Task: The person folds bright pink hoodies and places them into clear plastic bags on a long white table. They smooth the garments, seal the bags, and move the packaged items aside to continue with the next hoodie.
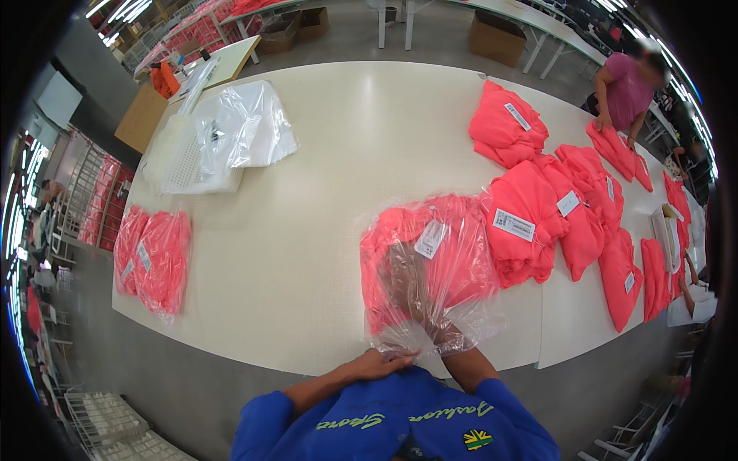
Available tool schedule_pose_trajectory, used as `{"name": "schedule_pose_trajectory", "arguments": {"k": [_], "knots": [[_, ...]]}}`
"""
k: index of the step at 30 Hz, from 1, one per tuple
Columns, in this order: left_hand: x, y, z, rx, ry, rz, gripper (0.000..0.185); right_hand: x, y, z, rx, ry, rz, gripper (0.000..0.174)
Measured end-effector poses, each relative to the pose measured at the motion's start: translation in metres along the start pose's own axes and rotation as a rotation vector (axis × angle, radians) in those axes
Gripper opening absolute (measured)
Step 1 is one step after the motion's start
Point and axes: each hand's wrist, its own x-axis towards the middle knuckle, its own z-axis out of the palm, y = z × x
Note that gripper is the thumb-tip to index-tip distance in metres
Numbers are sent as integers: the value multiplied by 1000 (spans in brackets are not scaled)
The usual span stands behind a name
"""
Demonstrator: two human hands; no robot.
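A clear plastic bag [461,314] lies before me with a folded coral-pink garment [461,271] inside. The garment carries a white printed tag [430,239]. My left hand [387,363] grips the bag's near edge at its mouth. Through that mouth reaches my right forearm, and my right hand [402,276] lies inside the bag, over the garment. The film and its creases blur my right fingers, so whether they grip the cloth is unclear.
More tagged pink garments [522,222] lie close on the right. Bagged garments [163,253] rest at the left edge. A white perforated basket [202,178] bears clear plastic bags [259,124]. A co-worker [628,86] handles garments at the far right.
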Motion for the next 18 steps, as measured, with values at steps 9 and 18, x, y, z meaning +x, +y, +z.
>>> {"name": "schedule_pose_trajectory", "arguments": {"k": [9, 18], "knots": [[-20, -29, -178, -255, 458, -276, 31, -52, 11, 1, -462, -265, -81, 60], [159, -27, -237, -248, 780, -265, 34, -44, 0, -4, -412, -231, -106, 50]]}}
